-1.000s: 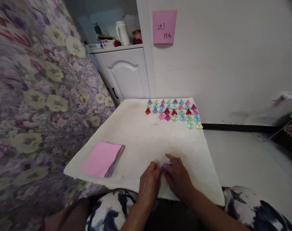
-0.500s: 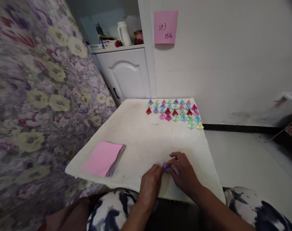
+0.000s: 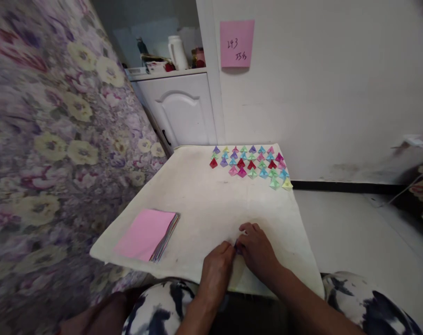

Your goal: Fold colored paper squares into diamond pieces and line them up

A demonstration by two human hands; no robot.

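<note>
A small purple folded paper (image 3: 237,247) is pinched between my two hands near the front edge of the table, mostly covered by the fingers. My left hand (image 3: 217,265) is closed on its left side, and my right hand (image 3: 256,246) grips it from the right with thumb and fingers. Farther back on the cloth-covered table (image 3: 204,200) stand rows of small folded paper pieces (image 3: 252,164) in red, green, blue, pink, purple and yellow. To the left lies a stack of square coloured paper (image 3: 146,234) with a pink sheet on top.
Behind the table stand a white cabinet (image 3: 183,107) and a wall bearing a pink note (image 3: 237,44). A white jug (image 3: 178,52) rests on the cabinet shelf. A floral curtain (image 3: 57,153) hangs at the left. My knees (image 3: 162,309) are below the table's front edge.
My right hand has moved slightly left, closer to my left hand, and less of the purple paper shows. The whole view has shifted a little.
</note>
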